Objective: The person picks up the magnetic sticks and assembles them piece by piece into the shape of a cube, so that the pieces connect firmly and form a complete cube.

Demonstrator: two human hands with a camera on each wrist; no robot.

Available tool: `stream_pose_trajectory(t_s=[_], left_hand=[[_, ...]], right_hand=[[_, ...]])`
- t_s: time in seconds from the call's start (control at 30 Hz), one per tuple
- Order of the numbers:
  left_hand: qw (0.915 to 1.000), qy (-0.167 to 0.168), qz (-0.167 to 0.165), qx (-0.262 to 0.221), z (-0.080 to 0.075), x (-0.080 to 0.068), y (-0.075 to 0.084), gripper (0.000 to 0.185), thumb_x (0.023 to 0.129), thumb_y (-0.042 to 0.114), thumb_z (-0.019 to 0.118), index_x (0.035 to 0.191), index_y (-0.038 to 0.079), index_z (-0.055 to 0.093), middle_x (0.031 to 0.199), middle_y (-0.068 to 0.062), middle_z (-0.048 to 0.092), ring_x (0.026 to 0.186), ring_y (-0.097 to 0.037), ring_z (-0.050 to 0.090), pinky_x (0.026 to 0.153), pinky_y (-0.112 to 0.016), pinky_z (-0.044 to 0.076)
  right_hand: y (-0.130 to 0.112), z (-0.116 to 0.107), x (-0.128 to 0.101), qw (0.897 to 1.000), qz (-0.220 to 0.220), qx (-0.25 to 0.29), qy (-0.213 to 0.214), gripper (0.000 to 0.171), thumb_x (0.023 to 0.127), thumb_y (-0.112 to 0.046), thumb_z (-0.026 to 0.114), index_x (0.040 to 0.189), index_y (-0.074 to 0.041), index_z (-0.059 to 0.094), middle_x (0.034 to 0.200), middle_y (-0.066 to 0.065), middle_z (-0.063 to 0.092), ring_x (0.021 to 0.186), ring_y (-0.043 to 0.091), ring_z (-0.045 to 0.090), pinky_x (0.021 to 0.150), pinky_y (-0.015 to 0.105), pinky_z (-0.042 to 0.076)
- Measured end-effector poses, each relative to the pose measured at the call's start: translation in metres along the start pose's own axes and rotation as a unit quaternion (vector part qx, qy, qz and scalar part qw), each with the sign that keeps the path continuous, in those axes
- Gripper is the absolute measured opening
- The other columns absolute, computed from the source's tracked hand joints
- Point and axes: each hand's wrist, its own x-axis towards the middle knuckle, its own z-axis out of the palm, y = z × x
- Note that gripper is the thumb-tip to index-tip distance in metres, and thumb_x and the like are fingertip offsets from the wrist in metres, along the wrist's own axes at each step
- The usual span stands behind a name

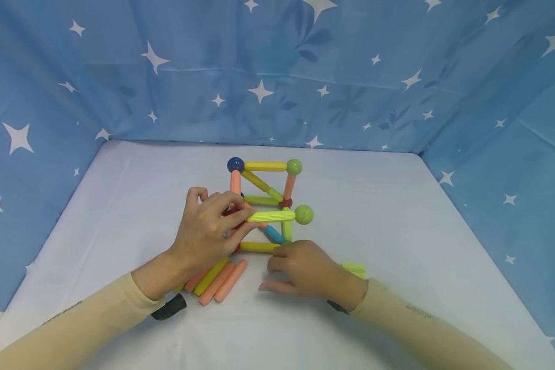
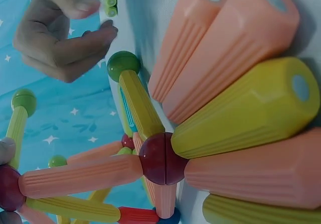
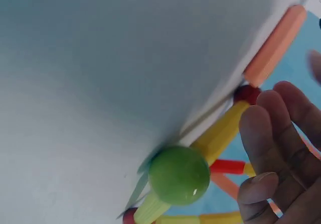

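1. Left hand (image 1: 210, 226): thumb and finger pinch the upper red ball (image 2: 9, 188), at the near left corner of the frame (image 1: 265, 166) of rods and balls, which stands on the white table (image 1: 398, 308).
2. Right hand (image 1: 300, 270): fingers loosely bent and apart, nothing seen in them; it hovers near the lower green ball (image 3: 179, 175), at the frame's near right corner.
3. Overhang: a lime rod (image 1: 273, 216) runs from the pinched ball to a pale green ball (image 1: 304, 215); no support is visible beneath that end. Its weight could swing the rod down or break the joint, should the pinch slacken.
4. Upright: a pink rod (image 2: 83, 176) links the pinched ball to the lower red ball (image 2: 163, 158). Sideways pull by the left hand would probably part this joint and skew the frame.
5. Near right corner: a knock from the right hand's knuckles could dislodge the lower green ball.
6. Loose rods (image 1: 224, 282): pink and yellow, beside the lower red ball; contact cannot be confirmed. If the ends are magnetic, as judged, one may snap on unwanted.
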Motion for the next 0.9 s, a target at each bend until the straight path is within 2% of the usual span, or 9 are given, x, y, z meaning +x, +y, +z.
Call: stream_pose_trajectory(t_s=[0.1, 0.23, 0.4, 0.47, 0.53, 0.63, 0.77, 0.9], left_hand=[[1.0000, 0.006, 0.002, -0.003, 0.000, 0.000, -0.001, 0.025, 0.084, 0.028, 0.084, 0.102, 0.010, 0.082, 0.096, -0.004, 0.065, 0.075, -0.020, 0.062, 0.078, -0.054, 0.031], [0.9999, 0.013, 0.004, -0.009, 0.000, 0.000, -0.002, 0.025, 0.084, 0.028, 0.084, 0.102, 0.010, 0.082, 0.096, -0.005, 0.066, 0.076, -0.021, 0.063, 0.078, -0.055, 0.031], [0.9997, 0.014, 0.000, -0.023, -0.001, -0.002, -0.005, 0.024, 0.083, 0.027, 0.084, 0.101, 0.011, 0.082, 0.097, -0.004, 0.066, 0.074, -0.020, 0.062, 0.076, -0.055, 0.031], [0.9995, 0.007, -0.003, -0.031, -0.002, -0.002, -0.006, 0.024, 0.084, 0.028, 0.084, 0.101, 0.012, 0.083, 0.097, -0.003, 0.066, 0.073, -0.019, 0.060, 0.076, -0.054, 0.030], [0.9993, 0.002, -0.006, -0.038, -0.003, -0.003, -0.007, 0.024, 0.084, 0.029, 0.085, 0.102, 0.013, 0.083, 0.097, -0.003, 0.066, 0.072, -0.018, 0.059, 0.075, -0.053, 0.029], [0.9986, -0.003, -0.014, -0.050, -0.004, -0.003, -0.008, 0.025, 0.083, 0.028, 0.085, 0.103, 0.014, 0.083, 0.098, -0.002, 0.066, 0.073, -0.017, 0.058, 0.076, -0.053, 0.027], [0.9977, 0.000, -0.023, -0.063, -0.004, -0.005, -0.009, 0.026, 0.081, 0.027, 0.087, 0.103, 0.013, 0.083, 0.099, -0.001, 0.066, 0.074, -0.016, 0.057, 0.077, -0.053, 0.027], [0.9964, 0.003, -0.032, -0.078, -0.004, -0.005, -0.009, 0.027, 0.079, 0.026, 0.088, 0.101, 0.013, 0.083, 0.099, -0.001, 0.066, 0.077, -0.017, 0.058, 0.078, -0.054, 0.027]], right_hand=[[-0.013, 0.001, 0.009, 0.998, -0.028, -0.054, 0.017, 0.029, 0.092, -0.047, 0.072, 0.083, -0.020, 0.072, 0.077, -0.010, 0.058, 0.065, 0.004, 0.053, 0.058, 0.022, 0.046], [-0.020, 0.006, 0.019, 0.996, -0.051, -0.066, 0.023, 0.017, 0.091, -0.035, 0.077, 0.094, -0.019, 0.074, 0.089, -0.006, 0.064, 0.074, 0.006, 0.061, 0.065, 0.021, 0.051], [-0.029, 0.014, 0.029, 0.993, -0.082, -0.084, -0.010, 0.027, 0.095, -0.027, 0.073, 0.122, -0.021, 0.072, 0.122, -0.003, 0.068, 0.100, 0.011, 0.069, 0.080, 0.022, 0.054], [-0.032, 0.016, 0.030, 0.992, -0.084, -0.090, -0.032, 0.031, 0.096, -0.026, 0.072, 0.126, -0.021, 0.070, 0.126, -0.004, 0.067, 0.105, 0.011, 0.069, 0.084, 0.023, 0.053], [-0.034, 0.017, 0.031, 0.991, -0.081, -0.093, -0.044, 0.029, 0.096, -0.025, 0.072, 0.125, -0.022, 0.070, 0.124, -0.005, 0.068, 0.100, 0.010, 0.070, 0.084, 0.023, 0.053], [-0.036, 0.016, 0.032, 0.992, -0.075, -0.091, -0.047, 0.021, 0.093, -0.025, 0.075, 0.114, -0.023, 0.073, 0.112, -0.008, 0.069, 0.093, 0.008, 0.068, 0.082, 0.021, 0.052], [-0.040, 0.013, 0.033, 0.989, -0.071, -0.113, -0.056, 0.008, 0.096, -0.031, 0.073, 0.101, -0.025, 0.074, 0.089, -0.011, 0.066, 0.069, 0.004, 0.058, 0.064, 0.017, 0.044], [-0.043, 0.006, 0.028, 0.987, -0.034, -0.116, -0.105, 0.019, 0.100, -0.042, 0.065, 0.096, -0.027, 0.076, 0.073, -0.009, 0.050, 0.052, 0.006, 0.041, 0.050, 0.019, 0.033]])
